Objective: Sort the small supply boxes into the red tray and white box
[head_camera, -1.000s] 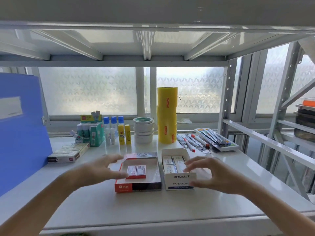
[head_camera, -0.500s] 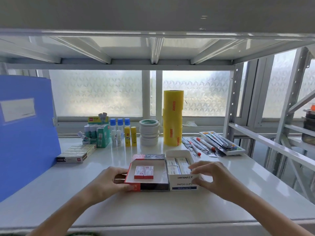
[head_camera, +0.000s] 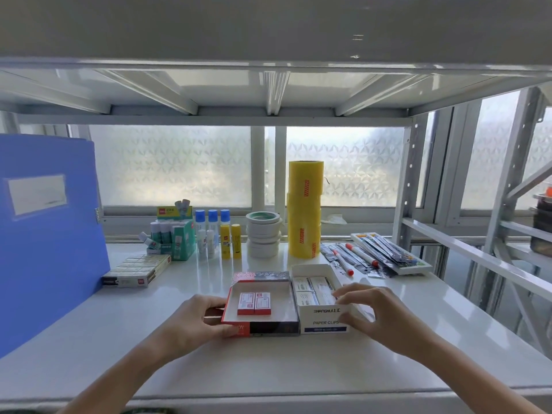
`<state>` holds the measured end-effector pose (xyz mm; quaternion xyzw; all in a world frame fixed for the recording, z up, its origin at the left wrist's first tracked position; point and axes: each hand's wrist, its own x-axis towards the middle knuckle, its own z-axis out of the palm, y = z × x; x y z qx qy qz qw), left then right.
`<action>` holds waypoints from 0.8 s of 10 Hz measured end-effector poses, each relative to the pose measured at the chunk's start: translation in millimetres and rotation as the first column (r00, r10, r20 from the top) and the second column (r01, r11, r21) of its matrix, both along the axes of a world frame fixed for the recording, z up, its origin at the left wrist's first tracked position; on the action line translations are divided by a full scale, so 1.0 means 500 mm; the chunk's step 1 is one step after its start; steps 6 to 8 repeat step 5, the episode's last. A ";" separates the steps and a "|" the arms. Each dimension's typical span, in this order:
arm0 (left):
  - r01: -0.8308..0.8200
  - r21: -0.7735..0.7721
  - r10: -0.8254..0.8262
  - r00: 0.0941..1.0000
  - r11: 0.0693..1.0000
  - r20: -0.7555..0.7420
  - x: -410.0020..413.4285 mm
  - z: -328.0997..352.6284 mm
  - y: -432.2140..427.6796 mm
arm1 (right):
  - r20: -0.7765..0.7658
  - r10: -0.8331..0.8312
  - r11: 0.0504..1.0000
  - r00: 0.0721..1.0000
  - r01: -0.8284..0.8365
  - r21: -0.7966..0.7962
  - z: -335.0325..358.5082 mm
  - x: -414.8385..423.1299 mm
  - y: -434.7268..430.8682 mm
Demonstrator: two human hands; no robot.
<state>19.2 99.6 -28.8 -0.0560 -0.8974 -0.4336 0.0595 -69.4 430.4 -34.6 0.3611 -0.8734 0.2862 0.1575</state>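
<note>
- On the white shelf, the red tray and white box sit side by side, walls touching, near the front edge, probably so both are within easy reach for sorting.
- Two small red boxes lie flat together in the tray; small white boxes fill the white box in neat rows.
- Left hand curls round the tray's near-left corner, thumb on the front wall, fingers along the side; it grips the tray itself, seemingly to steady or square it.
- Right hand arches over the white box's right front corner, fingers half bent, tips on the rim and front wall; whether it pinches a small box I cannot tell.
- Both forearms reach in from below, wrists low, palms turned inward towards each other.
</note>
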 end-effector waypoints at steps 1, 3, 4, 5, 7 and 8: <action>-0.008 -0.014 0.008 1.000 1.000 0.016 0.001 -0.003 0.002 | -0.016 -0.008 1.000 1.000 0.008 -0.005 -0.004 0.001 -0.002; -0.016 -0.031 0.018 0.998 0.999 0.068 -0.003 -0.005 0.004 | -0.005 0.002 1.000 1.000 -0.002 -0.013 -0.002 0.005 -0.007; 0.003 -0.101 0.016 0.981 0.995 0.193 0.003 0.016 -0.016 | 0.042 0.002 1.000 0.999 -0.001 -0.019 0.025 0.021 0.002; -0.112 -0.191 0.112 0.994 0.975 -0.008 0.021 0.055 -0.050 | 0.104 -0.015 0.998 0.994 0.021 -0.052 0.066 0.040 0.037; -0.112 -0.191 0.112 0.994 0.975 -0.008 0.021 0.055 -0.050 | 0.104 -0.015 0.998 0.994 0.021 -0.052 0.066 0.040 0.037; -0.112 -0.191 0.112 0.994 0.975 -0.008 0.021 0.055 -0.050 | 0.104 -0.015 0.998 0.994 0.021 -0.052 0.066 0.040 0.037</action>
